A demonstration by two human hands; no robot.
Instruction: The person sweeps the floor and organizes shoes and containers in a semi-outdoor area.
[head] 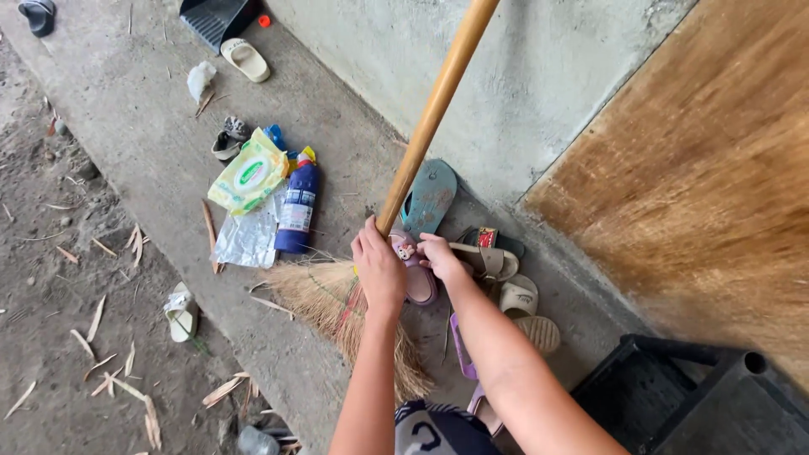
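My left hand (379, 268) is closed around the lower end of a wooden broom handle (434, 109), just above the straw bristles (337, 307) that rest on the concrete step. My right hand (438, 253) reaches beside it, and its fingers curl on a small pink sandal (419, 282) with a cartoon trim. A teal flip-flop (430, 198) lies just beyond both hands. Beige sandals (497, 263) and a purple slipper (462, 345) lie under my right forearm.
A blue bottle (297, 211), a yellow-green wipes packet (250, 173) and a silver wrapper (247, 238) lie left of the broom. A dark dustpan (215, 17) and cream slipper (244, 59) sit farther along. A black crate (699, 396) stands by the wooden door (699, 168).
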